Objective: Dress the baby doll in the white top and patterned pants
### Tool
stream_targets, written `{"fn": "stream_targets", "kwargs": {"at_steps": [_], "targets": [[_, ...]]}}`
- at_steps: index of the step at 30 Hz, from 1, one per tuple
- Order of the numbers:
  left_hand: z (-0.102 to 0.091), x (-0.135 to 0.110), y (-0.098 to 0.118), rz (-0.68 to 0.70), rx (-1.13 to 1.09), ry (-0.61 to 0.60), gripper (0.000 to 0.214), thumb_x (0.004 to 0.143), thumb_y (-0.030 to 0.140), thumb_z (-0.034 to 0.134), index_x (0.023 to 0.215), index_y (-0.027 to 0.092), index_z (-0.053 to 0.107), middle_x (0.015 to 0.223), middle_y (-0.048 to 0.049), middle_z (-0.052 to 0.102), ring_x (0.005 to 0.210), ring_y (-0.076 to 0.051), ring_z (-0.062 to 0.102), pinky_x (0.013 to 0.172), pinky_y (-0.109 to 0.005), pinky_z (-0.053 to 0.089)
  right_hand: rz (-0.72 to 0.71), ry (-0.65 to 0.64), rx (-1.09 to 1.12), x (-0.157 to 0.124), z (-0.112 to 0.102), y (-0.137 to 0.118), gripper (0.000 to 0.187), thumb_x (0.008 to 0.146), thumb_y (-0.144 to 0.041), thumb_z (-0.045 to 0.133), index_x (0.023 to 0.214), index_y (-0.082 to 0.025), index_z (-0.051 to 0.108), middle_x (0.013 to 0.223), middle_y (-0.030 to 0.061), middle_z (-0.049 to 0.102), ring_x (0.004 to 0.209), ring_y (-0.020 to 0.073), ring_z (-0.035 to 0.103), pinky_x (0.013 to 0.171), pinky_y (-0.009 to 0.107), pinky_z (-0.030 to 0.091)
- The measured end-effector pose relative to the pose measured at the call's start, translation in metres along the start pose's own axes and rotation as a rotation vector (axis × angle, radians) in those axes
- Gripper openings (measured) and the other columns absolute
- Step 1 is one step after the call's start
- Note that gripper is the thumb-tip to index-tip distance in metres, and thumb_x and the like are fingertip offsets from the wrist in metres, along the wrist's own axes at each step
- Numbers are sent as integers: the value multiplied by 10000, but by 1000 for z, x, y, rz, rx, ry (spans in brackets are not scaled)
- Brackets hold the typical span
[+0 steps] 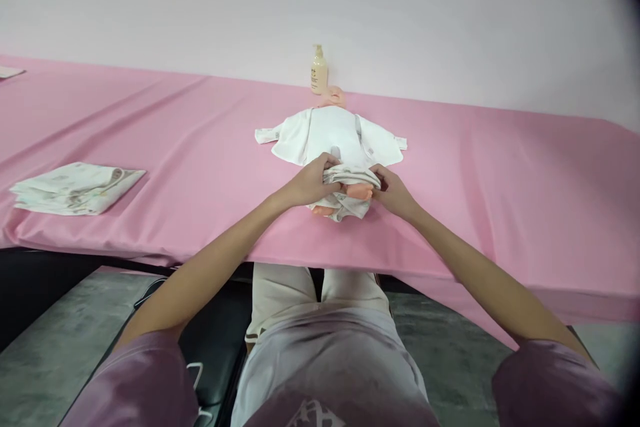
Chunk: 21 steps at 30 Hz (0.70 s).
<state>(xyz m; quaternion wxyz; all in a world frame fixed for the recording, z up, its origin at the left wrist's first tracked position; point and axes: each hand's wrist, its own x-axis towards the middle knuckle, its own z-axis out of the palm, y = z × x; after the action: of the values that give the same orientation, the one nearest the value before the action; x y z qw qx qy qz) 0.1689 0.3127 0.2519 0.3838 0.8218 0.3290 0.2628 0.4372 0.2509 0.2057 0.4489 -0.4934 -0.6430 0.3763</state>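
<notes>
A baby doll (332, 135) lies on its back on the pink-covered table (200, 147), head toward the wall, dressed in a white top with the sleeves spread out. My left hand (311, 181) and my right hand (392, 191) are both closed on a bunched pair of light patterned trousers (350, 177) gathered around the doll's legs. The doll's bare feet (359, 191) show just below the bunched fabric. Its head is mostly hidden behind the body.
A cream pump bottle (319, 71) stands at the wall just behind the doll. A folded patterned cloth (75, 187) lies on the table at the left. A black stool or bench sits under me below the table's front edge.
</notes>
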Motion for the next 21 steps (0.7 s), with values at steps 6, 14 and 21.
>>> {"fn": "stream_targets", "kwargs": {"at_steps": [6, 14, 21], "targets": [[13, 11, -13, 66, 139, 147, 454, 912, 230, 679, 1365, 206, 672, 1339, -106, 770, 1262, -320, 704, 1081, -467, 574, 43, -154, 59, 20, -16, 10, 387, 788, -435, 944, 988, -251, 668, 863, -29, 633, 783, 192, 544, 713, 325, 427], [-14, 22, -30, 152, 306, 54, 430, 847, 576, 864, 1036, 216, 726, 956, -62, 702, 1047, -320, 625, 1157, -537, 437, 111, -165, 225, 62, -42, 14, 564, 875, -760, 876, 880, -242, 653, 837, 0, 633, 797, 204, 565, 748, 343, 464], [-44, 19, -47, 38, 31, -39, 491, 899, 708, 837, 979, 240, 711, 1049, -67, 703, 1109, -305, 591, 1064, -439, 467, 63, 10, 84, 103, -15, 10, 667, 839, -900, 834, 967, -273, 647, 835, -16, 626, 775, 190, 537, 704, 326, 445]]}}
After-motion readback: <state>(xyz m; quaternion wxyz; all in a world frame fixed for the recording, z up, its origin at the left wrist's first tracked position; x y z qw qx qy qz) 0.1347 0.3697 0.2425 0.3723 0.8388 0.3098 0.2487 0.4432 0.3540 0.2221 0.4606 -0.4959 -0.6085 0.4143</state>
